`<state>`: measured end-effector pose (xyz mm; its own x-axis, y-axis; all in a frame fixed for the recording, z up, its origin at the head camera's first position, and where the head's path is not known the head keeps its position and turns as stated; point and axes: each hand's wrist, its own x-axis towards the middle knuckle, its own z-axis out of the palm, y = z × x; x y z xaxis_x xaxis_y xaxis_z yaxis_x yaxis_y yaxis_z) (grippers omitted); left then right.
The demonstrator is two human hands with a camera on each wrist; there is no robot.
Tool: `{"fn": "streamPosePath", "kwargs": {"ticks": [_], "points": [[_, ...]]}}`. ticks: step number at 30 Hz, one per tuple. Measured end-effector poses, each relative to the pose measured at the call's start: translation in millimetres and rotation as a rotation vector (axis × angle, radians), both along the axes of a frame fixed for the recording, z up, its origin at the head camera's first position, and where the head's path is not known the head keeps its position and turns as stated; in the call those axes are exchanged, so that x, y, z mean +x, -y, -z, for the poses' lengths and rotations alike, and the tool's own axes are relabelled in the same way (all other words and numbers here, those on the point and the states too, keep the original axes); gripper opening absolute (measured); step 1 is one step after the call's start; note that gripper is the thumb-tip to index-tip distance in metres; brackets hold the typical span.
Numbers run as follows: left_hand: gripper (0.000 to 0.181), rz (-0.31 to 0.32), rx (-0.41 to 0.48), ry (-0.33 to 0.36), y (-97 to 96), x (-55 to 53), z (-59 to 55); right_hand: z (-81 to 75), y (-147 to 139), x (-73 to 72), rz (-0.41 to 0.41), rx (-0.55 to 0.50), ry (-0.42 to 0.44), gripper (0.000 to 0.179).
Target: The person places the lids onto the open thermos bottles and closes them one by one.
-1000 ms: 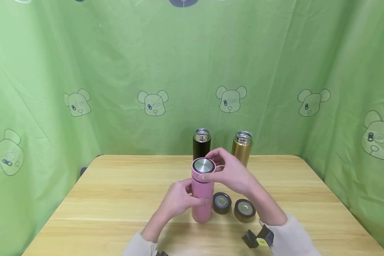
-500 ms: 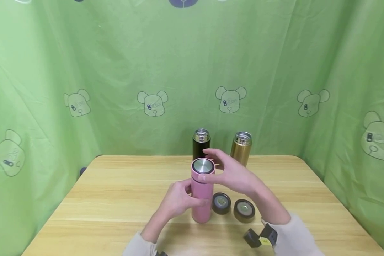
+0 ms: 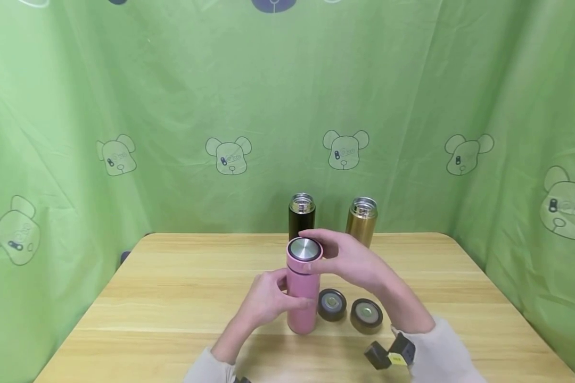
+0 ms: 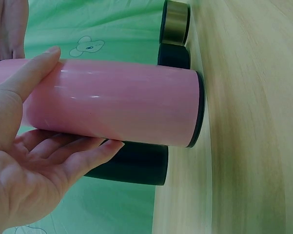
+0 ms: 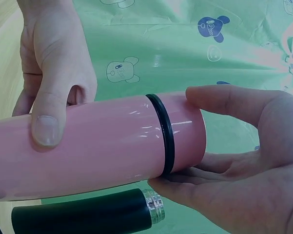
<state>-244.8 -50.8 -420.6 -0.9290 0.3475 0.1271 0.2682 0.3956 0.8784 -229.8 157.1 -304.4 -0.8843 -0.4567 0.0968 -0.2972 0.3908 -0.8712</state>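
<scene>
A pink thermos bottle (image 3: 301, 311) stands upright on the table, its pink lid (image 3: 304, 249) with a silver disc on top in place. My left hand (image 3: 268, 298) grips the bottle's body from the left, thumb across the front. In the left wrist view the thumb lies over the pink body (image 4: 122, 102) with the fingers on its other side. My right hand (image 3: 354, 260) holds the lid from the right. The right wrist view shows thumb and fingers on opposite sides of the lid (image 5: 187, 131), beside a black ring (image 5: 162, 134) at the seam.
Behind stand a lidless black thermos (image 3: 301, 221) and a lidless gold thermos (image 3: 362, 226). Two loose lids, one black (image 3: 332, 305) and one gold-sided (image 3: 366, 316), lie underside up to the right of the pink bottle. A green curtain (image 3: 278, 96) surrounds the wooden table (image 3: 182, 298).
The right hand's raised fingers have come down and closed in along the lid's far side. The left hand and pink bottle stay in place.
</scene>
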Motion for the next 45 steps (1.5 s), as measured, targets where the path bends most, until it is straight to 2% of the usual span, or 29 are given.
{"fn": "streamPosePath", "kwargs": {"ticks": [11,21,27,34,37,41,45], "points": [[0.053,0.005,-0.006,-0.018,0.9,1.0,-0.5,-0.4,5.1,0.2,0.101,0.025,-0.021,0.066],[0.052,-0.001,-0.041,-0.059,0.8,1.4,0.3,2.0,8.9,-0.1,0.161,0.055,-0.061,0.068],[0.051,0.002,-0.034,-0.056,1.2,0.6,0.6,2.9,9.3,-0.2,0.147,0.059,-0.064,0.07],[0.052,-0.002,-0.044,-0.053,1.1,-0.2,0.5,-0.8,6.1,1.5,0.095,0.126,-0.085,0.09],[0.053,0.001,-0.032,-0.039,1.0,-0.3,0.3,-4.4,4.1,2.0,0.057,0.099,-0.062,0.091],[0.053,0.003,-0.014,-0.019,0.9,-0.1,0.3,-6.0,1.6,1.1,-0.014,0.02,-0.016,0.087],[0.053,0.001,-0.009,-0.011,0.5,-0.2,0.1,-5.0,0.2,0.4,-0.058,-0.008,-0.002,0.08]]}}
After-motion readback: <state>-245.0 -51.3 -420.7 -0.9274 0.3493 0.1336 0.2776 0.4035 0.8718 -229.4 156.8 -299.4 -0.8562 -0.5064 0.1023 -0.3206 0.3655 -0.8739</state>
